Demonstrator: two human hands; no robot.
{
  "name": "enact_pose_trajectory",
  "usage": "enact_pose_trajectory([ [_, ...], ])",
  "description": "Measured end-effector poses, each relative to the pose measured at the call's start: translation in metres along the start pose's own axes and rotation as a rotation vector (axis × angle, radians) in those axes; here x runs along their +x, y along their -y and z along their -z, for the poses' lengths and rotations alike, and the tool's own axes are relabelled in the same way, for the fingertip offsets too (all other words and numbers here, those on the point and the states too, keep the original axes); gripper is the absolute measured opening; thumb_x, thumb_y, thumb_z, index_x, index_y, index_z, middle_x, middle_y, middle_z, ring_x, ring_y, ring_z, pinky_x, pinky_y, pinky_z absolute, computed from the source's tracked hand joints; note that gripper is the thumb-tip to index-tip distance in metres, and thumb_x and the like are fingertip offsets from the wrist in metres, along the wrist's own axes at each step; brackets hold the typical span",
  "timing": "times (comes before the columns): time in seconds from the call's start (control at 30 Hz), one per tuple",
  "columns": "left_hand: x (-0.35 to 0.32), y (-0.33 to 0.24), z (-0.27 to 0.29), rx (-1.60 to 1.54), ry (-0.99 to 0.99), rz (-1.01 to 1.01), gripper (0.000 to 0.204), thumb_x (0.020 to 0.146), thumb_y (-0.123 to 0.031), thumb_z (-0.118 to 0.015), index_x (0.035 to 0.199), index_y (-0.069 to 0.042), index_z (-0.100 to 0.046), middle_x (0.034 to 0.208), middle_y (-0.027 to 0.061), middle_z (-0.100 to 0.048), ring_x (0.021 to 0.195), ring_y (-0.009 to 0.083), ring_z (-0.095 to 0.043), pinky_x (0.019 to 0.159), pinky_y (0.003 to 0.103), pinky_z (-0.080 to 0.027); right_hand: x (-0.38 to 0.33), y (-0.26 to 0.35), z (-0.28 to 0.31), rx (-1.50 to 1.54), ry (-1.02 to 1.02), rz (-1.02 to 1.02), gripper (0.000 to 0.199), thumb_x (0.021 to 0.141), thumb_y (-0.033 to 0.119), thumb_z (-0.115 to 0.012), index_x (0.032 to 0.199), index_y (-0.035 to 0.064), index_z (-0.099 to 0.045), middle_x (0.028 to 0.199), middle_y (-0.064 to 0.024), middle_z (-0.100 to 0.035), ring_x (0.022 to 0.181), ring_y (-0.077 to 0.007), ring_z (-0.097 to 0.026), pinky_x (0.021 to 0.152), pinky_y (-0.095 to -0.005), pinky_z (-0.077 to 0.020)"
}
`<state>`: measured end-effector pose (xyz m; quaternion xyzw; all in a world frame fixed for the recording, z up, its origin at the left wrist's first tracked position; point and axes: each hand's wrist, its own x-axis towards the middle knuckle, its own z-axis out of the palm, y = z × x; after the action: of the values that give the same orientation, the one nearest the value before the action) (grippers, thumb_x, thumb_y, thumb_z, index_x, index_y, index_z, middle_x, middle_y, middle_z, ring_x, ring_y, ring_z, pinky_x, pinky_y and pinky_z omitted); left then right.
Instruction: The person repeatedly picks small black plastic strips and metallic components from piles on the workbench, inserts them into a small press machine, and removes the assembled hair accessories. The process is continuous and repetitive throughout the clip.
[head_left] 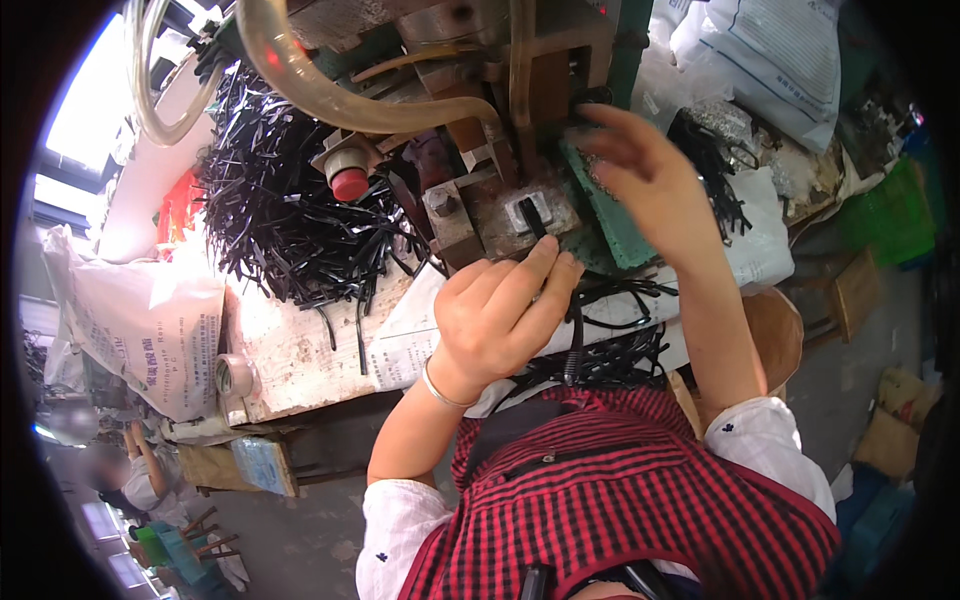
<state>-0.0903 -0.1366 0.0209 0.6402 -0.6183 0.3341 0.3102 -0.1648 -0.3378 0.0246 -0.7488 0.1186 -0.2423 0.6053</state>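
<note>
My left hand [497, 318] is closed on a thin black plastic strip [533, 218]. The strip's far end lies over a small silver metal insert [520, 210] in the bed of a bench press [545, 95]. Part of the strip is hidden under my fingers. To the right, my right hand [645, 180] is raised over a green tray [618, 228] beside the press. Its fingers are somewhat blurred but stand apart, and nothing shows between them.
A big heap of black strips [290, 200] lies left of the press, near a red push button [349, 183]. More black strips [600, 360] lie in front of me. Clear hoses [350, 108] cross above. A tape roll [236, 375] and white sacks [150, 320] are at left.
</note>
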Motion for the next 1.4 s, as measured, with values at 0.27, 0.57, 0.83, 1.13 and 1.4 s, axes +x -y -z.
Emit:
enact_pose_trajectory([
  [0.27, -0.008, 0.008, -0.017, -0.021, -0.110, -0.055, 0.018, 0.076, -0.008, -0.083, 0.092, -0.005, -0.074, 0.095, 0.0076, -0.074, 0.055, 0.0107, -0.058, 0.049, 0.026, -0.043, -0.048, -0.093, 0.056, -0.535, -0.371, -0.027, 0.020, 0.087, 0.006, -0.069, 0.107, 0.0041, -0.071, 0.098, -0.0101, -0.072, 0.096, -0.0257, -0.067, 0.086, -0.0376, -0.0518],
  [0.57, -0.017, -0.031, 0.018, -0.185, 0.037, 0.343, 0.036, 0.073, -0.001, -0.079, 0.109, -0.004, -0.075, 0.117, 0.0129, -0.073, 0.077, 0.0239, -0.070, 0.065, 0.032, -0.056, -0.044, -0.099, 0.032, -1.142, -0.304, 0.140, 0.006, 0.082, 0.005, -0.070, 0.086, 0.0055, -0.066, 0.091, -0.0134, -0.065, 0.095, -0.0367, -0.062, 0.085, -0.0461, -0.0502],
  [0.83, -0.159, 0.073, 0.116, 0.460, 0.157, 1.064, 0.032, 0.078, -0.018, -0.086, 0.102, 0.001, -0.074, 0.099, 0.0124, -0.065, 0.090, 0.0298, -0.064, 0.083, 0.037, -0.054, -0.049, -0.108, 0.040, -0.393, -0.439, -0.028, 0.013, 0.100, 0.011, -0.064, 0.104, 0.0016, -0.071, 0.092, -0.0052, -0.072, 0.085, -0.0131, -0.065, 0.081, -0.0277, -0.0501],
  [1.13, -0.184, 0.091, 0.120, 0.405, 0.599, 1.173, 0.010, 0.077, -0.010, -0.076, 0.080, 0.000, -0.074, 0.082, 0.0113, -0.067, 0.072, 0.0243, -0.066, 0.072, 0.036, -0.054, -0.028, -0.096, 0.015, -0.322, -0.272, -0.051, 0.018, 0.097, 0.009, -0.070, 0.112, 0.0019, -0.074, 0.099, -0.0026, -0.075, 0.090, -0.0086, -0.066, 0.085, -0.0233, -0.0501],
  [1.4, -0.145, 0.146, 0.061, -0.060, 0.195, 1.241, 0.024, 0.081, -0.007, -0.070, 0.104, -0.004, -0.073, 0.080, 0.0084, -0.073, 0.076, 0.0232, -0.070, 0.070, 0.035, -0.054, -0.015, -0.100, 0.009, -0.330, -0.308, 0.017, 0.017, 0.095, 0.005, -0.070, 0.111, 0.0014, -0.074, 0.099, -0.0038, -0.075, 0.089, -0.0120, -0.067, 0.084, -0.0256, -0.0510],
])
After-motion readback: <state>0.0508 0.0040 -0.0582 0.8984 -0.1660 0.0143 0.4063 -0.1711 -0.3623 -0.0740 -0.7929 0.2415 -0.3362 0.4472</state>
